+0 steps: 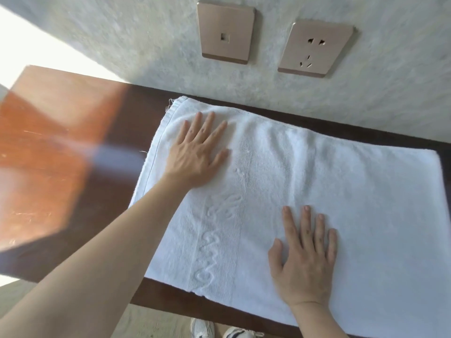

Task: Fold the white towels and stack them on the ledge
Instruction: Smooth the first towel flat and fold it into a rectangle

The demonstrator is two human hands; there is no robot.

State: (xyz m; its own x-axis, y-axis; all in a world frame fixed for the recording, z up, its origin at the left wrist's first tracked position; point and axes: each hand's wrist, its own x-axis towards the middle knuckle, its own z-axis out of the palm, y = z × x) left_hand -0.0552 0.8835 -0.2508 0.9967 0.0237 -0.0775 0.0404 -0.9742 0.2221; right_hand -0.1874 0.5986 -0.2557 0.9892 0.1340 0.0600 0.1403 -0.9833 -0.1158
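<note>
A white towel (pixel 305 172) lies spread flat on the dark wooden ledge (pixel 102 191) below two wall sockets (pixel 314 48). The left hand (pixel 195 152), at ten o'clock, and the right hand (pixel 305 259), at five o'clock, press it with straight fingers, each grip apart.

We see one white towel (pixel 305 181) spread flat on the dark wooden ledge (pixel 80 181), its near edge hanging slightly past the ledge front. The left hand (pixel 195 152) lies palm down near the towel's far left corner, fingers straight and spread. The right hand (pixel 305 254) lies palm down nearer the front edge, fingers straight and pointing toward the wall (pixel 146 40). An embossed band with raised script (pixel 214 235) runs across the towel between the two hands. Sunlight brightens the ledge's left end. On the wall above sit a bronze switch plate (pixel 225 32) and a socket plate (pixel 316 48). Two sneaker toes (pixel 219 329) show below the ledge.
</note>
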